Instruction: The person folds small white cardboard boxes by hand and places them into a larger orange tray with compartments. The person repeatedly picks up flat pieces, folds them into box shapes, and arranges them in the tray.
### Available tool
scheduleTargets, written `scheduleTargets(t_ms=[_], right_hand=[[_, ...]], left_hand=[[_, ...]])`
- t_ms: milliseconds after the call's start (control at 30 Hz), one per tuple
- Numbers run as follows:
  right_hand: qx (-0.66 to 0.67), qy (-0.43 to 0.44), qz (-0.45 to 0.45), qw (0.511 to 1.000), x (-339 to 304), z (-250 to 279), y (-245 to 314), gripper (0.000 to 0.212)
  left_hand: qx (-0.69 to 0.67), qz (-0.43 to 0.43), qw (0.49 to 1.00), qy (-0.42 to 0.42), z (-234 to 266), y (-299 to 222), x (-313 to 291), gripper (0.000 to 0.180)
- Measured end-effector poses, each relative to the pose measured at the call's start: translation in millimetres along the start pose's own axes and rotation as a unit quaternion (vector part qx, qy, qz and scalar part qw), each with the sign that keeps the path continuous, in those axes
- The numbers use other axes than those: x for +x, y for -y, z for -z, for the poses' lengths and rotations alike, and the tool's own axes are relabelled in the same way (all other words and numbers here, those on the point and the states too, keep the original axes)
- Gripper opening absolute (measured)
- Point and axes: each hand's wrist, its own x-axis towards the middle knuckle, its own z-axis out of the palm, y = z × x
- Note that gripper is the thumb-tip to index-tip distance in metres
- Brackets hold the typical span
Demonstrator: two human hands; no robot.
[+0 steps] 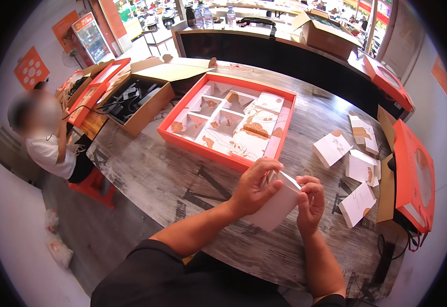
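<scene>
Black sleeves and bare forearms lie nearest the head camera, entering from the lower edge. Both hands meet at a small white carton, which is held tilted above the desk, just in front of a large red-orange tray box. On the left hand, the grip is closed, thumb and fingers about the carton's upper left side. On the right hand, the grip is partly curled, fingertips at the carton's upper right edge; whether they pinch it, I cannot tell. Inside the tray box, a white divider forms several open compartments, with white printed surfaces on the near and right sides. To the right of the hands, four loose white cartons lie grouped on the desk, beside a red box standing on edge. Beyond the left forearm, an open brown cardboard box contains black items. At far left, a person in a white top sits on a red stool.
</scene>
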Motion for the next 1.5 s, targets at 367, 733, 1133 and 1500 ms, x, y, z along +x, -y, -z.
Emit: scheduleTargets(t_ms=[367, 733, 1133, 1500], right_hand=[[0.024, 0.036, -0.029, 0.999, -3, -5, -1, 0.027], [-0.061, 0.055, 0.029, 0.996, -1, -6, 3, 0.023], [0.098, -0.029, -0.095, 0.990, -2, -4, 3, 0.012], [0.218, -0.104, -0.273, 0.931, 6, 3, 5, 0.009]], left_hand=[[-0.168, 0.112, 0.979, -0.004, -2, 2, -7, 0.027], [-0.183, 0.116, 0.976, -0.004, -2, 6, -7, 0.028], [-0.094, 0.052, 0.992, 0.072, -1, 5, -4, 0.019], [-0.019, 0.008, 0.989, 0.149, 12, -8, 10, 0.038]])
